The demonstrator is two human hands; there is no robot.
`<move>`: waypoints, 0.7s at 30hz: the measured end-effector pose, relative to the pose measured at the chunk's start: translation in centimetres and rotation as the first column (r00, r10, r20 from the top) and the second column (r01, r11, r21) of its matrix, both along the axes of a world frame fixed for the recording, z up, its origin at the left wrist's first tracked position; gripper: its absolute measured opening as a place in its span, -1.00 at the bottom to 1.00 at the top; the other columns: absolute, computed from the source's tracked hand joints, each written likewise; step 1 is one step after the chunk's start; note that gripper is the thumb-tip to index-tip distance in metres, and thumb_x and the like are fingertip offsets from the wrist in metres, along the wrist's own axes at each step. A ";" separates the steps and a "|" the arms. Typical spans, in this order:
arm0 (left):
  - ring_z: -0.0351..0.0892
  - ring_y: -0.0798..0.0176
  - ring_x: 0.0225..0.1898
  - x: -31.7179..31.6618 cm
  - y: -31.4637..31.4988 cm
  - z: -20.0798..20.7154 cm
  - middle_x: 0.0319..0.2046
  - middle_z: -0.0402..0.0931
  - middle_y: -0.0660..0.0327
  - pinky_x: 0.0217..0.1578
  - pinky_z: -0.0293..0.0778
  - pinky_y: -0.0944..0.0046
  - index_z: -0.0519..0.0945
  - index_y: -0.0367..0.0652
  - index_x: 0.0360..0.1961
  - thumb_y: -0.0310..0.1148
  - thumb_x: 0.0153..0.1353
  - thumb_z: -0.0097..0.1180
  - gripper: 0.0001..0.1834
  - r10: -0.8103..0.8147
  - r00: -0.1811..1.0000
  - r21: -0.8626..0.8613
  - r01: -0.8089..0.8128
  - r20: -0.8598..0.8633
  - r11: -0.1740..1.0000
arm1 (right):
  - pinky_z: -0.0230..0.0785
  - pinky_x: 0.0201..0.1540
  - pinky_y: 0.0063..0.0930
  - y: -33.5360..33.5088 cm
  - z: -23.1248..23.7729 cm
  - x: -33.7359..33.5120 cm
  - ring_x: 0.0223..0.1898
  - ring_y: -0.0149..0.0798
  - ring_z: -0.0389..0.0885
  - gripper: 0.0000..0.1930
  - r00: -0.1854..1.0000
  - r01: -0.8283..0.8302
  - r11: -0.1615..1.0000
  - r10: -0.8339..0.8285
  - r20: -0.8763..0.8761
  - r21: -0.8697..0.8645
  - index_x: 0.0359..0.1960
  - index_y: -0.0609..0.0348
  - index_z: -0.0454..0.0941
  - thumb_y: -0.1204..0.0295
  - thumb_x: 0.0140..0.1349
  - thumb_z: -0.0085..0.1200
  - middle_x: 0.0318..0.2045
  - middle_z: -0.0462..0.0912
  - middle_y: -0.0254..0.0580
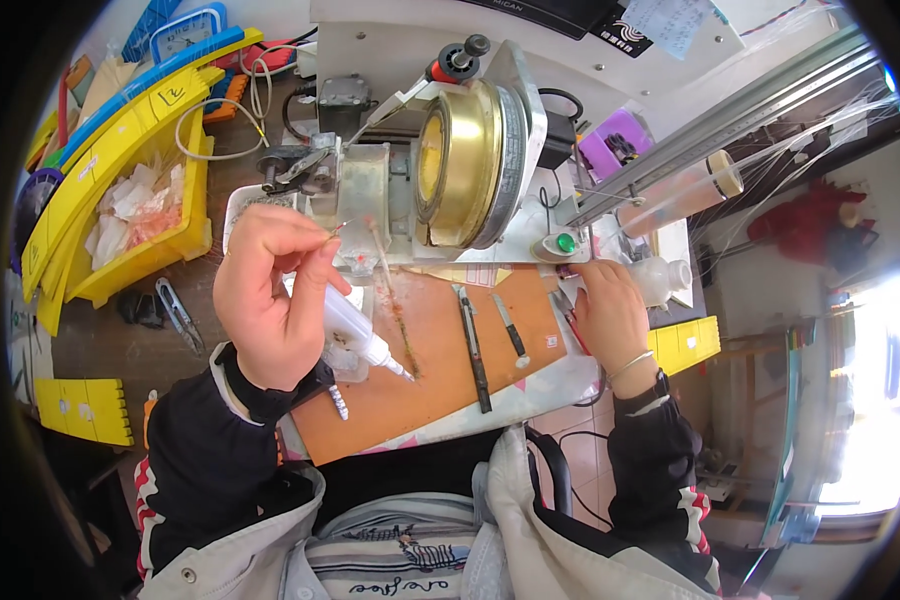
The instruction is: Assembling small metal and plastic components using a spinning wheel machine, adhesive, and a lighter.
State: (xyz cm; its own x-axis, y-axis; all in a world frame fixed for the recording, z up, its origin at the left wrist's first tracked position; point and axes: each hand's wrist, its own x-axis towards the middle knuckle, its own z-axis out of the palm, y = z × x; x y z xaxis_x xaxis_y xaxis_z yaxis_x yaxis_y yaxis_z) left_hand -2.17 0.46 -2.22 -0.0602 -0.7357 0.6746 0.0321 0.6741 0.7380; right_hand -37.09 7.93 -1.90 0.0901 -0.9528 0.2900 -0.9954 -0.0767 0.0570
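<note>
My left hand (275,290) is closed around a white squeeze bottle (355,335), its pointed nozzle slanting down to the right over the brown board (430,420). Its thumb and forefinger also pinch a tiny thin piece, too small to name, in front of the machine. On the right, my right hand (610,315) reaches to the front edge of the machine's base, just below a green button (566,243). Its fingers are bent together around something small and dark that they mostly hide. A large gold-coloured wheel (468,165) stands on the machine between and beyond my hands.
A black-handled knife (472,350) and a shorter blade tool (511,332) lie on the board. A yellow bin (155,260) of crumpled tissue and a box cutter (178,315) are at left. White bottles (660,280) stand beyond my right hand, below a slanting metal rail (710,130).
</note>
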 end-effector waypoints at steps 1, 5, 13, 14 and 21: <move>0.55 0.37 -0.47 0.0 -0.1 0.0 -0.23 0.42 0.09 -0.49 0.52 0.43 0.47 -0.35 -0.23 -0.76 0.27 0.08 -0.87 -0.008 1.000 0.011 0.008 -0.012 1.000 | 0.43 0.07 -0.18 -0.1 -0.2 -0.1 0.00 -0.05 0.57 -0.74 1.000 -0.008 1.000 0.008 0.004 -0.001 -0.15 0.12 0.62 0.55 0.09 0.11 -0.20 0.67 -0.15; 0.53 0.35 -0.49 0.4 -0.2 -0.2 -0.19 0.36 0.07 -0.45 0.51 0.44 0.41 -0.33 -0.15 -0.70 0.35 -0.02 -0.89 -0.030 0.997 -0.025 0.031 0.066 0.999 | 0.40 0.11 -0.17 0.1 0.5 0.2 0.05 0.00 0.54 -0.71 0.999 0.034 0.993 -0.037 0.023 0.117 -0.09 0.13 0.58 0.58 0.11 0.07 -0.13 0.65 -0.09; 0.52 0.36 -0.50 0.3 -0.2 -0.1 -0.19 0.36 0.09 -0.45 0.51 0.44 0.41 -0.33 -0.17 -0.69 0.36 0.00 -0.91 -0.034 0.997 -0.031 0.037 0.071 0.999 | 0.36 0.23 -0.12 -0.4 0.0 -1.2 0.21 0.05 0.46 -0.66 0.992 0.087 0.996 -0.089 -0.094 -0.028 -0.07 0.21 0.59 0.53 0.05 0.08 -0.06 0.65 -0.08; 0.52 0.36 -0.50 0.4 -0.2 0.0 -0.19 0.36 0.09 -0.45 0.51 0.44 0.41 -0.33 -0.17 -0.69 0.36 0.00 -0.91 -0.035 0.997 -0.032 0.037 0.072 0.999 | 0.34 0.26 -0.10 -0.5 -0.3 -1.1 0.24 0.07 0.44 -0.62 0.984 0.066 0.996 -0.075 -0.164 -0.058 -0.03 0.23 0.59 0.53 0.05 0.08 -0.02 0.64 -0.07; 0.52 0.36 -0.49 0.4 -0.3 -0.3 -0.19 0.35 0.09 -0.45 0.51 0.44 0.41 -0.33 -0.17 -0.68 0.36 0.00 -0.91 -0.035 0.997 -0.023 0.036 0.076 0.999 | 0.26 0.33 -0.07 -0.5 0.9 -1.2 0.31 0.08 0.36 -0.63 0.973 0.176 0.979 -0.158 -0.167 0.104 -0.07 0.26 0.62 0.48 0.03 0.11 0.09 0.58 -0.05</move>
